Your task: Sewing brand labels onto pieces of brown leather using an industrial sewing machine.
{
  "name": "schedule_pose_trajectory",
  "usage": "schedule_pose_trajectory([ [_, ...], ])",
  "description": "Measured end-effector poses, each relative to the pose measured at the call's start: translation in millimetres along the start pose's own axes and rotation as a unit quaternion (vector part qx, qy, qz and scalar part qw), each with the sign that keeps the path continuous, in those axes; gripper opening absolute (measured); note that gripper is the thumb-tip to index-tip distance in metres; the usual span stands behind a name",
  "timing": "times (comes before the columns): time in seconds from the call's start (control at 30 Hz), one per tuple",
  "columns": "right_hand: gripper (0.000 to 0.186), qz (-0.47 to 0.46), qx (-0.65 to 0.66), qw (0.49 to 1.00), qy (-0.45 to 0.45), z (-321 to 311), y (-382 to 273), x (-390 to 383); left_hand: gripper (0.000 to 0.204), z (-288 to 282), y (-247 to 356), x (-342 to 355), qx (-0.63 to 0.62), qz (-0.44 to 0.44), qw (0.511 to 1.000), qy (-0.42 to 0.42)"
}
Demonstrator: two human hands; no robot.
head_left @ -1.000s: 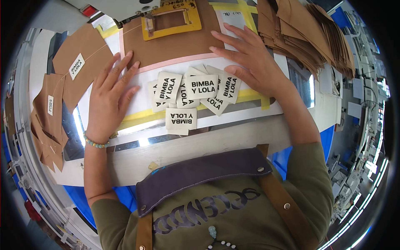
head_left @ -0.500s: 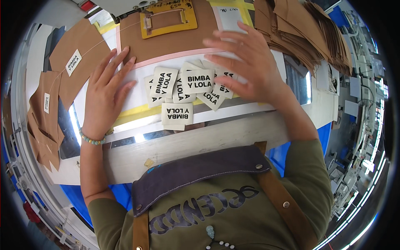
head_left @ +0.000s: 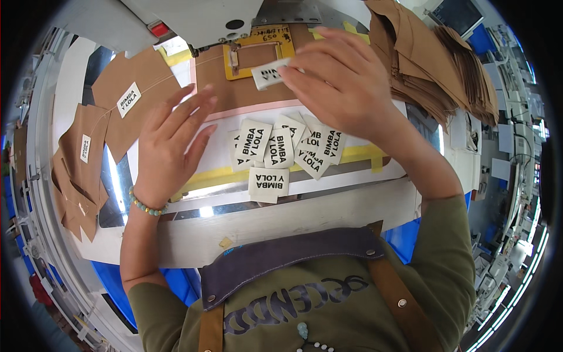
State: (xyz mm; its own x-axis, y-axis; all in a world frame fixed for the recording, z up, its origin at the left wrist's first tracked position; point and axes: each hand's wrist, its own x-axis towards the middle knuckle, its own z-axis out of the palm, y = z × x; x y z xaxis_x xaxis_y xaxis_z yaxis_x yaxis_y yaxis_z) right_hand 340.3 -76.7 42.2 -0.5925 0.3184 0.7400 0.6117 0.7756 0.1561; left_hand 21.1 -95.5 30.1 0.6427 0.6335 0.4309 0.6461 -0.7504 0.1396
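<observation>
My right hand [head_left: 346, 82] pinches a white fabric label [head_left: 270, 74] with black lettering by its right end. The label hangs just in front of a yellow rectangular frame [head_left: 285, 71] that lies on a brown panel [head_left: 208, 73] under the machine head. My left hand [head_left: 173, 141], a beaded bracelet at its wrist, hovers over the panel's left front edge. Its fingers are apart with nothing in them. Between and below my hands lies a loose pile of similar labels [head_left: 278, 148]. One more label [head_left: 268, 182] lies nearer to me, its lettering upside down.
A grey sewing machine head [head_left: 217, 20] overhangs the far side. Brown pieces with labels attached [head_left: 138, 100] are at the left, linked by thread. A thick stack of brown pieces [head_left: 404, 58] stands at the far right. Yellow tape [head_left: 229, 171] crosses the white work surface.
My right hand has picked a label off the pile and carried it up toward the yellow frame. My left hand stays open near the panel. The whole view has shifted slightly, showing more of the machine.
</observation>
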Motion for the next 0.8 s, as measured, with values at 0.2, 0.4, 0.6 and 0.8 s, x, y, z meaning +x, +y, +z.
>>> schedule_pose_trajectory([
  [0.2, 0.016, -0.060, -0.070, 0.993, -0.080, 59, 25, -1, 0.035, 17, 2, 40, 0.016, 0.113, 0.993, 0.022],
  [0.4, 0.016, -0.037, -0.040, 0.992, -0.110, 65, 25, -4, 0.044, 47, -10, 46, 0.027, 0.105, 0.994, 0.009],
  [0.6, 0.017, 0.001, 0.017, 0.987, -0.157, 58, 33, -5, 0.056, 55, -17, 46, -0.004, 0.036, 0.999, -0.032],
  [0.8, 0.022, 0.038, 0.094, 0.976, -0.192, 26, 44, 2, 0.058, 55, -20, 45, -0.028, 0.015, 0.999, -0.038],
])
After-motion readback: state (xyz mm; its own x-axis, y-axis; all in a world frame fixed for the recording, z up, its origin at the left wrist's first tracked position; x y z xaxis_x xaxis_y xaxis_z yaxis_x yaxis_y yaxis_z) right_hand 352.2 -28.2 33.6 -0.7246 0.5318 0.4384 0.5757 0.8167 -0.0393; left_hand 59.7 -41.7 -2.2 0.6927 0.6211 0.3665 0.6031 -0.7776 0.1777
